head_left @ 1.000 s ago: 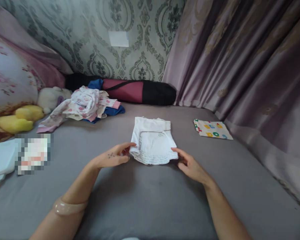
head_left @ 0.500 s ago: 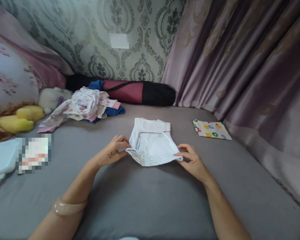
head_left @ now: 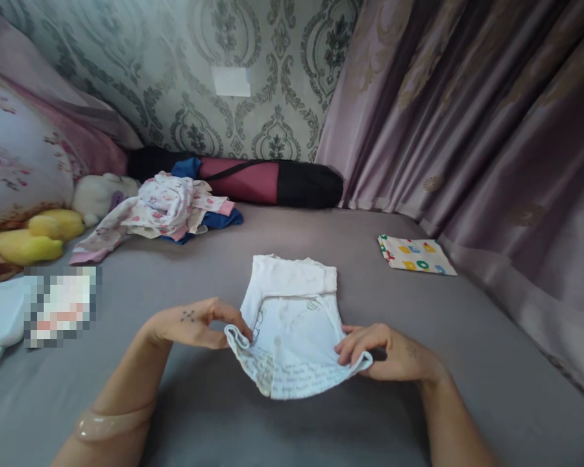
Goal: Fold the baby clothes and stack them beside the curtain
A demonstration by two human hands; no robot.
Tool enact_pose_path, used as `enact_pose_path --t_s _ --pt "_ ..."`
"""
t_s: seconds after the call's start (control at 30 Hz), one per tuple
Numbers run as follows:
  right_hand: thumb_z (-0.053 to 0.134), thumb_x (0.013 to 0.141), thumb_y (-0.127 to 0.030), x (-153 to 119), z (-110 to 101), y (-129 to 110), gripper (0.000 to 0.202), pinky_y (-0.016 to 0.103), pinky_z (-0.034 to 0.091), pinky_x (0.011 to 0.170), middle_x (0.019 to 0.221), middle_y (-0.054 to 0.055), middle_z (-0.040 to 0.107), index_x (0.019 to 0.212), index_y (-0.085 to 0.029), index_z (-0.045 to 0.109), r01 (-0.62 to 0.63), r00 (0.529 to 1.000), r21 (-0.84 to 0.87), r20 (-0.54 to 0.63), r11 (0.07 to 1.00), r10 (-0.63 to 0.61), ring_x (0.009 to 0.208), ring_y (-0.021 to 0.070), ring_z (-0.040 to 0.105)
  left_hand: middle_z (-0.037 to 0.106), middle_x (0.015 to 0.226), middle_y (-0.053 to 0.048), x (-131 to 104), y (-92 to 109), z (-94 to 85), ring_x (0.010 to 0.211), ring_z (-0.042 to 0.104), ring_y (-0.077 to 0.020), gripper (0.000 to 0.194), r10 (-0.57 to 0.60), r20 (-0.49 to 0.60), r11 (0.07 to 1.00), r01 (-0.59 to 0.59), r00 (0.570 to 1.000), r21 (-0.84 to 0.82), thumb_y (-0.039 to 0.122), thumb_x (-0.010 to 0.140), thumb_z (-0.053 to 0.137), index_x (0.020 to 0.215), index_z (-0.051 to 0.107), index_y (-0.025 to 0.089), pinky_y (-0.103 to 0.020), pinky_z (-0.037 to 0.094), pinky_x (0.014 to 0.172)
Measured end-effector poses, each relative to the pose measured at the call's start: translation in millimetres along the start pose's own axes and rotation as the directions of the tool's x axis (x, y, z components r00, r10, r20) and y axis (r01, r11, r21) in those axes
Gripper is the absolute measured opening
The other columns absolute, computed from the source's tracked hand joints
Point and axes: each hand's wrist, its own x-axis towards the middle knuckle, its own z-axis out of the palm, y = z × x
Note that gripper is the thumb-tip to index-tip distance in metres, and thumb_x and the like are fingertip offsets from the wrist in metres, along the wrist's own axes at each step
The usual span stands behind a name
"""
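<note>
A partly folded white garment with small printed text and green drawings lies on the grey bed sheet in front of me. Its near edge is lifted and curls up at both corners. My left hand pinches the near left corner between thumb and fingers. At the near right corner, my right hand grips the edge, with its fingers over the fabric. The far part of the garment is folded inward in a flat band.
A heap of children's clothes lies at the back left, beside plush toys. Behind it is a red and black bag. A folded printed cloth sits at the right, near the curtain. A white device lies left.
Both hands have moved nearer to me and spread slightly apart, drawing the garment closer. Its near edge is now raised more, and the corners curl up.
</note>
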Motion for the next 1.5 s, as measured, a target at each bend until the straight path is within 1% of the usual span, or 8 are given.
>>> enact_pose_path --t_s 0.13,0.4,0.57,0.73,0.93,1.07,1.4,1.5 --pt "0.065 0.082 -0.035 2 -4 5 0.021 0.036 0.041 0.098 0.093 0.005 0.073 0.093 -0.019 0.073 -0.089 0.985 0.118 -0.134 0.989 0.104 0.092 0.0178 0.066 0.073 0.1 -0.007 8 -20 -4.4 0.094 0.065 -0.0226 0.033 -0.027 -0.173 0.974 -0.013 0.984 -0.228 0.038 0.08 0.066 0.105 0.07 0.017 -0.03 0.049 0.085" --pt "0.064 0.078 -0.047 49 -25 16 0.033 0.029 0.046 0.076 0.086 0.002 0.068 0.092 -0.018 0.066 -0.139 0.831 0.358 -0.466 0.923 0.305 0.08 0.0164 0.06 0.07 0.1 -0.009 55 -42 -14.1 0.089 0.065 -0.0217 0.04 -0.247 -0.579 0.845 -0.121 0.777 -0.522 0.039 0.068 0.075 0.101 0.068 0.017 -0.032 0.051 0.076" --pt "0.059 0.075 -0.042 89 -37 50 0.03 0.028 0.045 0.069 0.079 0.001 0.066 0.09 -0.017 0.063 -0.146 0.646 0.334 -0.68 0.931 0.345 0.074 0.016 0.058 0.069 0.09 -0.005 85 -41 -28.0 0.083 0.063 -0.0194 0.039 -0.314 -0.695 0.871 -0.096 0.647 -0.482 0.038 0.065 0.07 0.097 0.066 0.017 -0.028 0.05 0.068" --pt "0.047 0.081 -0.031 114 -39 73 0.019 0.027 0.043 0.066 0.072 0.003 0.064 0.083 -0.018 0.061 -0.446 0.455 0.02 -0.856 0.895 0.246 0.071 0.0177 0.057 0.062 0.072 -0.001 113 -52 -30.5 0.066 0.058 -0.0164 0.032 -0.259 -0.832 0.949 -0.031 0.491 -0.314 0.035 0.07 0.056 0.094 0.063 0.015 -0.024 0.043 0.057" --pt "0.039 0.093 -0.03 119 -28 66 0.028 0.029 0.042 0.074 0.097 0.011 0.068 0.109 -0.017 0.059 -0.689 0.469 -0.203 -0.857 0.696 0.215 0.088 0.0219 0.062 0.068 0.093 -0.01 125 -54 -24.8 0.09 0.063 -0.0232 0.029 -0.119 -0.929 0.933 0.36 0.352 0.017 0.03 0.089 0.04 0.106 0.06 0.017 -0.031 0.045 0.076" --pt "0.048 0.091 -0.042 119 -25 64 0.038 0.03 0.043 0.077 0.107 0.013 0.067 0.12 -0.017 0.054 -0.761 0.4 -0.173 -0.884 0.625 0.242 0.094 0.0234 0.063 0.069 0.099 -0.016 123 -49 -19.7 0.096 0.064 -0.0273 0.037 -0.143 -0.942 0.838 0.544 0.303 0.047 0.038 0.093 0.037 0.12 0.05 0.017 -0.035 0.045 0.079" --pt "0.044 0.093 -0.031 105 -45 72 0.029 0.026 0.044 0.076 0.097 0.013 0.07 0.102 -0.013 0.066 -0.743 0.439 -0.12 -0.829 0.658 0.345 0.091 0.0206 0.065 0.066 0.105 -0.021 114 -46 -20.4 0.098 0.064 -0.0316 0.037 -0.205 -0.918 0.709 0.698 0.339 0.099 0.036 0.095 0.031 0.116 0.053 0.014 -0.039 0.047 0.078" --pt "0.037 0.094 -0.023 101 -41 56 0.033 0.03 0.044 0.082 0.106 0.016 0.067 0.112 -0.012 0.063 -0.757 0.402 -0.171 -0.883 0.631 0.243 0.099 0.0228 0.063 0.062 0.11 -0.023 109 -33 -14.8 0.103 0.06 -0.0329 0.036 -0.073 -0.947 0.675 0.715 0.312 0.183 0.028 0.095 0.03 0.116 0.052 0.011 -0.042 0.046 0.082"
